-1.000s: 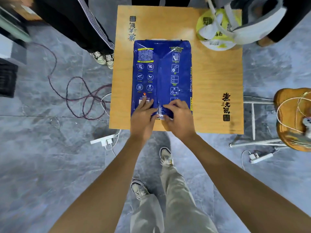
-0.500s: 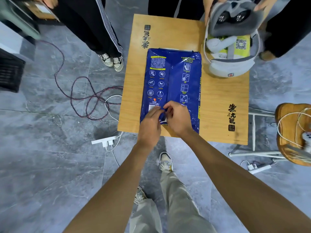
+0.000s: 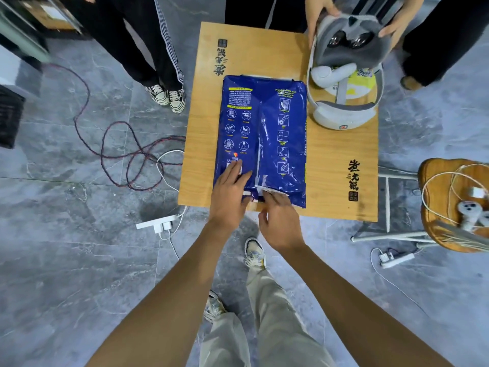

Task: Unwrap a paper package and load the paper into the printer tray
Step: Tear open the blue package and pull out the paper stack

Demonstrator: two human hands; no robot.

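i see the blue paper package (image 3: 262,139) lying flat on the wooden tabletop (image 3: 336,165), seam side up, running lengthwise from near the far edge to the near edge, a little left of the middle. that seems deliberate: with the long glued seam facing me and the folded end flap at the near edge, the opening is right where my hands can work it. my left hand (image 3: 229,196) lies spread on the near left part of the package, fingers flat and not closed on anything, and i judge it is there to press the ream down so it does not slide while the other hand pulls. my right hand (image 3: 277,221) sits at the near edge just right of the seam, its fingertips at the lifted white edge of the end flap (image 3: 267,191); the grip looks pinched on that flap, though the wrapper hides how firm the hold is. the flap shows a bit of white underside, so i take the unwrapping as only begun, with the wrapper mostly intact. no printer tray shows in this view. at the far right corner a white headset (image 3: 344,112) rests on the tabletop just beside the package, with another person's hands (image 3: 317,14) on it, so i would keep my tearing motion toward the near edge to avoid knocking it.
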